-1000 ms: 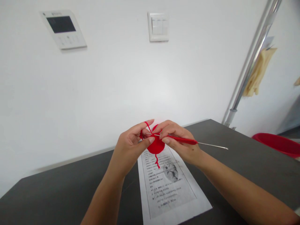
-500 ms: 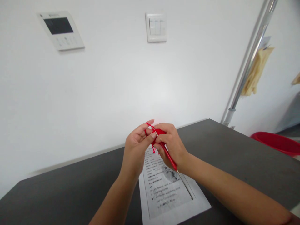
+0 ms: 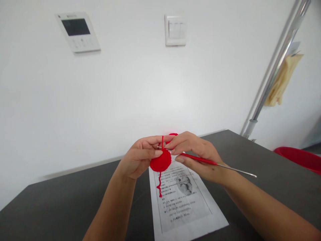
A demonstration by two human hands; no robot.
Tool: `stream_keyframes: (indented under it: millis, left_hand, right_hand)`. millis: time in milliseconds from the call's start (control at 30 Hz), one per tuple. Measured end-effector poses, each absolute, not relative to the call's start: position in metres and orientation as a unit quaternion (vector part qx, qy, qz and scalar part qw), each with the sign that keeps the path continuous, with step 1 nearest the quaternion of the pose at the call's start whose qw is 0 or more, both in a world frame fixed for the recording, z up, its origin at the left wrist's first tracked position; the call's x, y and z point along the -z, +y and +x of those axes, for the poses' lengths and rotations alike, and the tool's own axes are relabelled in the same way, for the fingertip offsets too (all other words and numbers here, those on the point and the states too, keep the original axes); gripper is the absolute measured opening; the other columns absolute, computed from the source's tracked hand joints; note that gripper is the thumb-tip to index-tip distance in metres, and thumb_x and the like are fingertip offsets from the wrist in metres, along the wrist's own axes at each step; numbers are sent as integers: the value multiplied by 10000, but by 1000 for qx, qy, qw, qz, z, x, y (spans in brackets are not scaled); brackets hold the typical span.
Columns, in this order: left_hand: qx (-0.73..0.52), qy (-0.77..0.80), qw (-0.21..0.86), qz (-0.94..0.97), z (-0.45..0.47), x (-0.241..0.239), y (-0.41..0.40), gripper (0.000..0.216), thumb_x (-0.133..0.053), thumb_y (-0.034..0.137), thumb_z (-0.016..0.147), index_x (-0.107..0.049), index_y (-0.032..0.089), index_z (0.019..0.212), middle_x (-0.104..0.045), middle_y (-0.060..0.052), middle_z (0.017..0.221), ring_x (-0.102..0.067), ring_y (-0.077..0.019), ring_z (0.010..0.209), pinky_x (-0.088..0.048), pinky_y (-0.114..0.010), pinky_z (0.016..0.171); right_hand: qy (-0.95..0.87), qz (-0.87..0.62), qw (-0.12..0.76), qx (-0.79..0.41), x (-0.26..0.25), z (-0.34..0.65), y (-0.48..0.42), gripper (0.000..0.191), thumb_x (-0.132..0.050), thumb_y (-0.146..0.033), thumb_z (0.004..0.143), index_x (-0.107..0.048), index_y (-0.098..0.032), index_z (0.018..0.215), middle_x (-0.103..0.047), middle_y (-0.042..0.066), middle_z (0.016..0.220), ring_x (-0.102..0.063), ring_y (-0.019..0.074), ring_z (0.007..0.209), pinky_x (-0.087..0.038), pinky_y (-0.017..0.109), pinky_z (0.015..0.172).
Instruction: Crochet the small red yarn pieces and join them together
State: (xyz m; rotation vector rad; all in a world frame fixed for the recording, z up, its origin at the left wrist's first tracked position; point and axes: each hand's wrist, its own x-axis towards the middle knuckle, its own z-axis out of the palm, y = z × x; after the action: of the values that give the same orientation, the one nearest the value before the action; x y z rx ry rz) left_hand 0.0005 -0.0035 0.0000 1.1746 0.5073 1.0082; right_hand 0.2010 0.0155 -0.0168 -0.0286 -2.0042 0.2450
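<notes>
Between the thumb and fingers of my left hand (image 3: 141, 155) is a round red crochet piece (image 3: 162, 161), its flat face turned towards me. A red yarn tail (image 3: 159, 185) dangles below it, and a strand of yarn runs up over my left index finger. My right hand (image 3: 198, 152) grips a crochet hook (image 3: 200, 159) with a red handle and metal ends. The hook's tip lies at the upper edge of the piece, by my left thumb. Behind my fingers shows another red yarn bundle (image 3: 172, 135), partly hidden.
A printed sheet (image 3: 185, 214) with a picture lies on the dark table (image 3: 75, 201) under my hands. Behind rises a white wall with a switch (image 3: 175, 30) and a panel (image 3: 79, 31). A metal pole (image 3: 278, 67) and a red basin (image 3: 298, 159) are at the right.
The red piece has turned to show its round face, with its tail hanging down. The hook has swung from pointing steeply down to lying nearly level. The view has shifted slightly.
</notes>
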Motion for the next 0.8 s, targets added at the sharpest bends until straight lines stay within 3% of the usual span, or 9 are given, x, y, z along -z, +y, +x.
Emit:
stream_keyframes:
  millis: [300, 433, 633, 800]
  left_hand:
    - [-486, 236, 651, 533, 12, 0, -8, 309, -804, 155, 726, -805, 203, 1031, -788, -38, 785, -716, -141, 758, -509, -201, 729]
    - [-510, 235, 643, 521, 14, 0, -10, 310, -785, 122, 676, -812, 177, 980, -753, -30, 731, -667, -133, 685, -495, -237, 728]
    - [-529, 216, 655, 494, 13, -6, -14, 273, -711, 141, 612, -789, 112, 872, -611, -7, 585, -503, -113, 552, -381, -258, 599]
    - [-513, 238, 666, 485, 14, -8, -15, 262, -661, 139, 554, -764, 97, 791, -615, -20, 592, -468, -108, 516, -343, -275, 587]
  right_hand:
    - [-815, -29, 566, -119, 21, 202, 19, 128, -656, -100, 906, -692, -174, 1003, -758, 93, 953, -704, 180, 957, -591, 360, 855]
    - [-801, -15, 581, -145, 20, 203, 19, 117, -669, -119, 905, -704, -184, 995, -765, 85, 950, -710, 189, 955, -593, 373, 853]
    - [-778, -3, 584, -231, 21, 205, 17, 93, -665, -157, 922, -721, -188, 989, -765, 88, 965, -723, 191, 944, -603, 361, 820]
    - [-812, 30, 553, -184, 16, 210, 18, 88, -642, -121, 929, -705, -145, 986, -765, 119, 946, -728, 191, 943, -591, 360, 836]
